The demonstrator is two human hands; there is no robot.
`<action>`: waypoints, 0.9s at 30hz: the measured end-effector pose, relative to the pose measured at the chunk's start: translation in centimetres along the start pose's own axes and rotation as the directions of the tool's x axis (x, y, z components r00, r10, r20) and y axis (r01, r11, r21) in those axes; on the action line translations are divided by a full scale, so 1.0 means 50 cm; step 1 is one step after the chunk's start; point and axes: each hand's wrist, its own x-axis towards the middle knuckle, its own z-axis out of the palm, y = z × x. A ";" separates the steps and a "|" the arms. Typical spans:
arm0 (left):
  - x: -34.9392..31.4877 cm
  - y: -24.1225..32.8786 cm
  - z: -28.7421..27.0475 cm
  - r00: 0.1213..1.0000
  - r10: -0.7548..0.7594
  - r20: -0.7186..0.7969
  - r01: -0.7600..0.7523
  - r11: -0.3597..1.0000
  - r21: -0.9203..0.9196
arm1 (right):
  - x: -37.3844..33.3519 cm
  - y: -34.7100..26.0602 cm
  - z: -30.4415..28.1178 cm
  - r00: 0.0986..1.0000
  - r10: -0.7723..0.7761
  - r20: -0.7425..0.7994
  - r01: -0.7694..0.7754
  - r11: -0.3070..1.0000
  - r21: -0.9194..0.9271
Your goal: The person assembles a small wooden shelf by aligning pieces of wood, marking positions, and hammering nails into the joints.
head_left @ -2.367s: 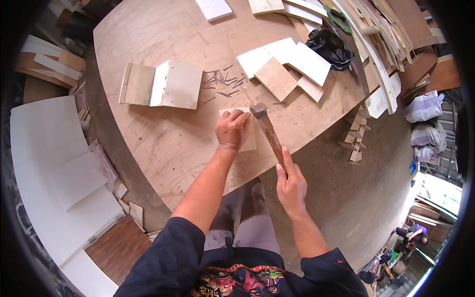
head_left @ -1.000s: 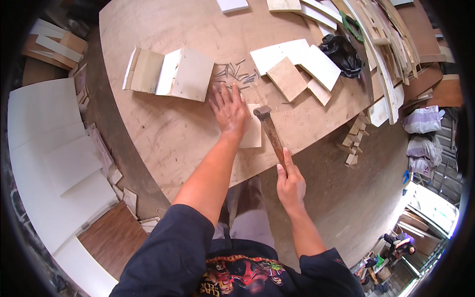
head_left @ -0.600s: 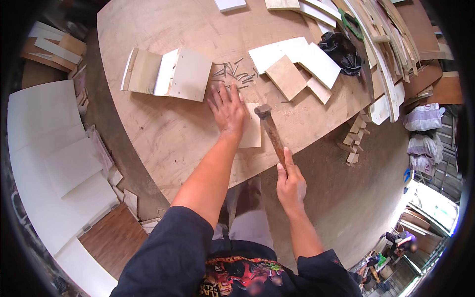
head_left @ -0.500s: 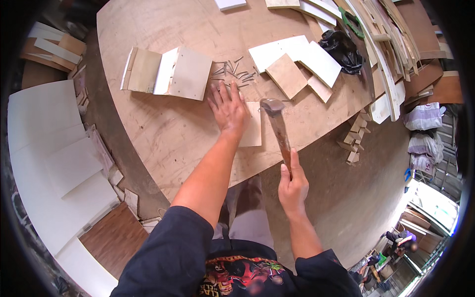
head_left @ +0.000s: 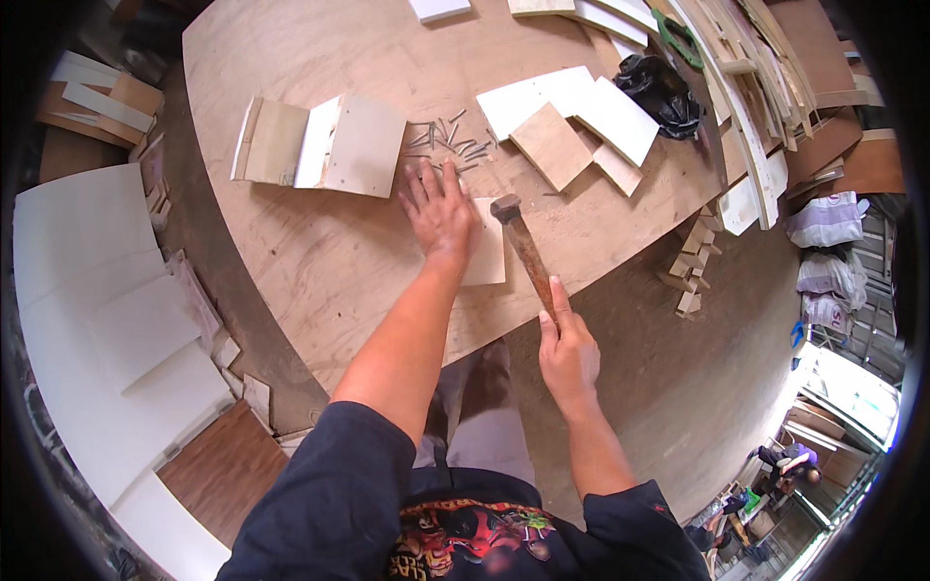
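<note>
My left hand [head_left: 443, 215] lies flat with fingers stretched out, pressing on a small pale wooden board [head_left: 490, 259] on the plywood tabletop [head_left: 300, 276]. Much of that board is hidden beneath the hand. A hammer [head_left: 529, 254] with a rusty shaft is gripped in my right hand [head_left: 570, 353], its head at the board's right edge. Whether the head touches the board I cannot tell. Just beyond my left fingertips is a loose pile of nails [head_left: 448, 143]. Left of the nails sits a joined wooden piece [head_left: 363, 145] with upright panels.
White and bare wood boards [head_left: 552, 145] lie overlapped to the right of the nails. A black plastic bag [head_left: 661, 97] and a green-handled tool [head_left: 676, 39] are near stacked wood strips [head_left: 751, 87]. White panels [head_left: 107, 290] stand left of the table. People [head_left: 790, 465] are far off at lower right.
The hammer and my right hand have moved slightly left and the hammer head is lower, closer to the board. My left hand stays on the board.
</note>
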 end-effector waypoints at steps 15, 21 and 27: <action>-0.003 -0.001 -0.005 1.000 -0.001 -0.007 0.001 1.000 -0.001 | -0.012 -0.015 -0.029 0.998 -0.056 0.000 0.055 0.993 -0.101; -0.002 0.000 0.001 0.999 0.006 -0.035 -0.005 1.000 0.024 | 0.007 -0.015 -0.046 0.998 -0.059 -0.001 0.059 0.993 -0.107; 0.009 0.000 -0.002 0.999 -0.008 -0.031 0.008 1.000 0.008 | 0.025 -0.013 -0.045 0.994 -0.038 0.102 0.060 0.973 -0.223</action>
